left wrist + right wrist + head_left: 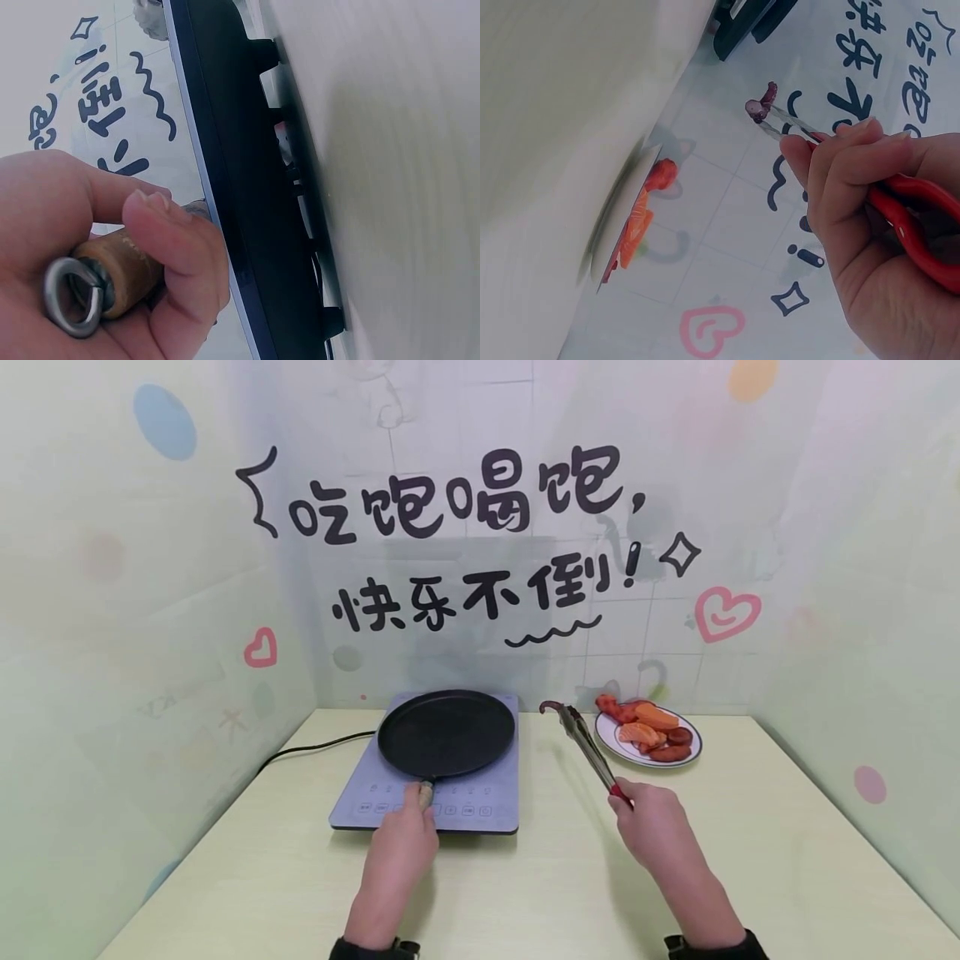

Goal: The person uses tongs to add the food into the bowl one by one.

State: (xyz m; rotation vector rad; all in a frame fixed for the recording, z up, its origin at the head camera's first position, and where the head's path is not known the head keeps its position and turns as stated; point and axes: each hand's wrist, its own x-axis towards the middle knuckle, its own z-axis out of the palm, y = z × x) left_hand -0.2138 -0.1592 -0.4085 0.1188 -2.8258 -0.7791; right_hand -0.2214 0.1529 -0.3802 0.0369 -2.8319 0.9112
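The left hand [405, 837] gripped the wooden handle [127, 274] of a black pan [446, 732], fingers curled round it; a metal ring [56, 296] hung at the handle's end. The round, flat pan was over the cooktop [356, 802], whose black cord [315, 747] ran left across the counter [555, 885].

The right hand [654, 822] held red-handled tongs [588, 749], fingers wrapped about them — their tips closed on a curled, dark purplish food piece [757, 110]. That piece was in the air above the counter, between the pan and the plate [608, 739], apart from both. On the plate, near the tongs, lay orange slices [657, 717] and reddish-brown food [669, 753]. Black lettering [495, 589] marked the wall [450, 664] behind.
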